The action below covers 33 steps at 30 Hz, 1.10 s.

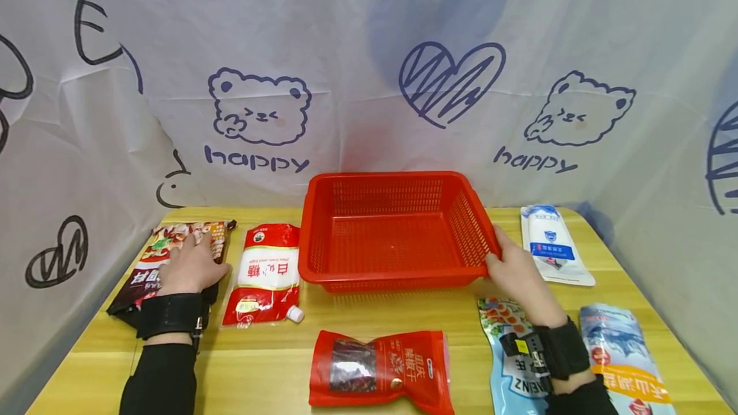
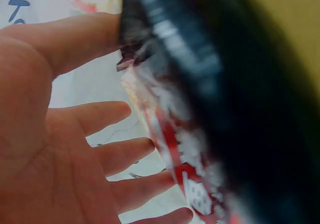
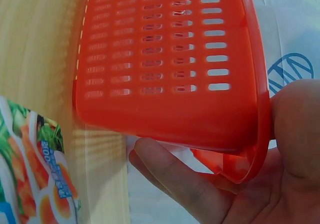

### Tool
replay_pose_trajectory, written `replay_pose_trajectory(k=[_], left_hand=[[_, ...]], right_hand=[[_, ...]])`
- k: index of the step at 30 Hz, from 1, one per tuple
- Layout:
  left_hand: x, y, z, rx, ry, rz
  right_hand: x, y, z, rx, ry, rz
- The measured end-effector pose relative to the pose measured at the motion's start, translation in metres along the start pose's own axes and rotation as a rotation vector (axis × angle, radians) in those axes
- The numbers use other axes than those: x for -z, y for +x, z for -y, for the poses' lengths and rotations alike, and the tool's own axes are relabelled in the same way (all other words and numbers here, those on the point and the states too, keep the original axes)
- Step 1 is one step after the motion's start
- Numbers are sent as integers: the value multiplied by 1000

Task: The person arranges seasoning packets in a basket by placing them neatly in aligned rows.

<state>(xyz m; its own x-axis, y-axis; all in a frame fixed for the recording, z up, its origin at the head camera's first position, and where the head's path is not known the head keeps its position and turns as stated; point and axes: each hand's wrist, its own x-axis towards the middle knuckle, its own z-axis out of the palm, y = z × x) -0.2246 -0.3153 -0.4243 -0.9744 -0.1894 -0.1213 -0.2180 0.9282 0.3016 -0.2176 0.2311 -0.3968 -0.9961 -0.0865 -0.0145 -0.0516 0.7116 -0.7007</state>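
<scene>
At the left, a dark food packet [image 1: 141,274] with a colourful dish picture lies under my left hand [image 1: 193,264]. The fingers spread over it, nearly straight in the left wrist view, with fingertips right at the packet's printed face [image 2: 172,139]. My right hand [image 1: 513,268] grips the near right corner of a red plastic basket [image 1: 398,274]. In the right wrist view the thumb is at the rim, with fingers [image 3: 175,176] under the corner of the slotted wall [image 3: 170,114]. The basket's inside shows bare red mesh and floor.
Between the left packet and the basket lies a red-and-white sugar pouch [image 1: 268,274] with a white cap. A red dried-chilli bag [image 1: 380,370] lies in front. To the right are a Heinz pouch [image 1: 507,351], a blue-and-orange bag [image 1: 625,357] and a white-blue packet [image 1: 553,248]. A printed cloth [image 1: 357,101] hangs behind.
</scene>
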Motion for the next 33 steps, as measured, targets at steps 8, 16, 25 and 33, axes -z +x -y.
replay_pose_trajectory(k=[8,16,25,33], left_hand=[[-4,0,-1,15,18,4],[-2,2,3,9,57,-79],[-2,8,8,0,68,-172],[-4,13,10,40,64,-175]], right_hand=[[-1,-7,-1,-26,14,1],[2,-4,6,5,-1,-5],[1,-2,8,0,12,1],[-1,-3,2,0,24,2]])
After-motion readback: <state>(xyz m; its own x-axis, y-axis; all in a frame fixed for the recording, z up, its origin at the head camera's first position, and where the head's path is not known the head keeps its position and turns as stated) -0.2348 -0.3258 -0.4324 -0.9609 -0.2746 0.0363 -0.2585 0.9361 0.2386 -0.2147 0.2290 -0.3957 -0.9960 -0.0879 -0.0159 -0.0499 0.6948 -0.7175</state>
